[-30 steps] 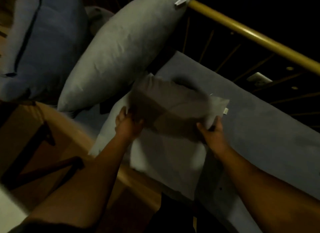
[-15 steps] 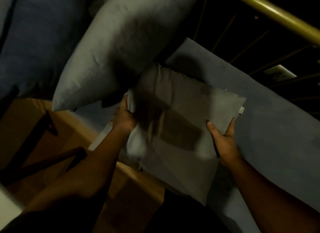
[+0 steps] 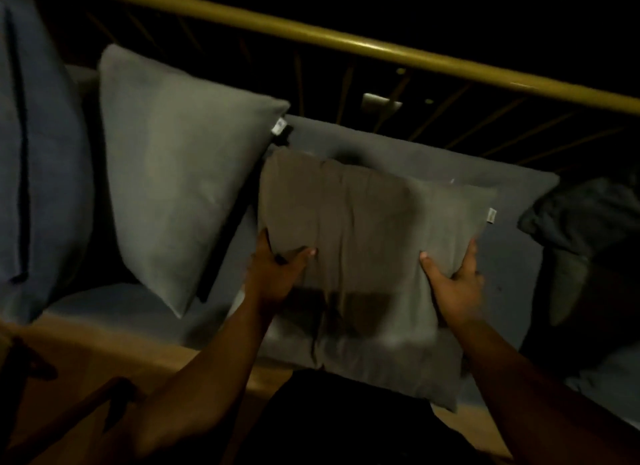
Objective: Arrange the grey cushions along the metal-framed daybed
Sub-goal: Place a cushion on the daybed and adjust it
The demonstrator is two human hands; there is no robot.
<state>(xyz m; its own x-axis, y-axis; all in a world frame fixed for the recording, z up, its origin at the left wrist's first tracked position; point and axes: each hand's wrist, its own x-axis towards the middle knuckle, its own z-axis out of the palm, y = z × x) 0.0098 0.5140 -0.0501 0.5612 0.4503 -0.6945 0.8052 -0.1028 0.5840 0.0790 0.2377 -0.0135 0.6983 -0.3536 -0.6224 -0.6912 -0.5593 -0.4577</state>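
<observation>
Both my hands hold a brownish-grey cushion [image 3: 367, 218] over the daybed's grey mattress [image 3: 512, 267]. My left hand [image 3: 277, 270] grips its lower left side, my right hand [image 3: 450, 281] its lower right side. A paler grey cushion [image 3: 391, 367] lies flat beneath it, reaching over the mattress's front edge. To the left a large light grey cushion [image 3: 183, 173] stands tilted on the mattress. The daybed's brass-coloured metal rail [image 3: 346, 42] runs across the top, thin bars below it.
A big blue-grey cushion [image 3: 38, 146] fills the far left. A dark bundle of cloth [image 3: 581, 218] sits on the mattress's right end. A wooden floor [image 3: 114, 347] shows below, with dark wooden chair parts [image 3: 69, 416] at the bottom left.
The view has swung right and level with the rail. I have lifted the brownish cushion and turned it more upright toward the rail, away from the light grey one.
</observation>
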